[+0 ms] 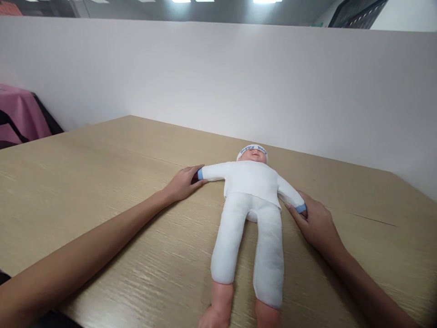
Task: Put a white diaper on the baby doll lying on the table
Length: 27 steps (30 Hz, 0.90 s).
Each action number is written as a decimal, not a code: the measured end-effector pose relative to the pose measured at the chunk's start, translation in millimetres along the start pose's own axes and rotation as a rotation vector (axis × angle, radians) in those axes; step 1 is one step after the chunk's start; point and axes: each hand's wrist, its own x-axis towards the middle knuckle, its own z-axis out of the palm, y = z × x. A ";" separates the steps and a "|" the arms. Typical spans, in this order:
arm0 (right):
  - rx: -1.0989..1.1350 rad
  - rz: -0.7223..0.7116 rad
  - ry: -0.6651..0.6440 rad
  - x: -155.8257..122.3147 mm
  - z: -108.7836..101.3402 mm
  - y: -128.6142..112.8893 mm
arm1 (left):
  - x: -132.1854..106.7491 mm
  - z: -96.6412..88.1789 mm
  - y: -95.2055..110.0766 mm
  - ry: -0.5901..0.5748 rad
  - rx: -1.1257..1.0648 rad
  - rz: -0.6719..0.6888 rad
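Note:
A baby doll (251, 196) in a white suit and a white cap with blue lettering lies on its back on the wooden table (85, 191), head toward the wall, bare feet toward me. Both doll arms are spread out to the sides. My left hand (182, 183) is closed around the blue cuff at the end of the doll's arm on the left. My right hand (316, 223) grips the blue cuff of the doll's other arm, fingers pressed on it.
A white partition wall (239, 82) runs along the far edge of the table. A pink cloth (18, 116) drapes over something dark at the far left, beyond the table edge.

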 end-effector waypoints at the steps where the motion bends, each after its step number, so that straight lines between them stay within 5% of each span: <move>1: 0.024 0.005 -0.016 1.0 1.2 1.9 | 0.9 0.6 -2.3 0.002 0.003 0.008; 18: 0.063 0.049 0.037 -3.2 -0.9 1.3 | 1.3 1.1 -1.3 0.023 -0.012 0.020; 24: -0.013 0.114 0.123 -21.2 -1.3 -5.5 | -18.9 -1.5 10.5 0.073 -0.021 -0.011; 27: -0.042 0.179 0.191 -34.1 -11.3 -30.2 | -36.8 -5.0 24.5 0.112 -0.015 -0.034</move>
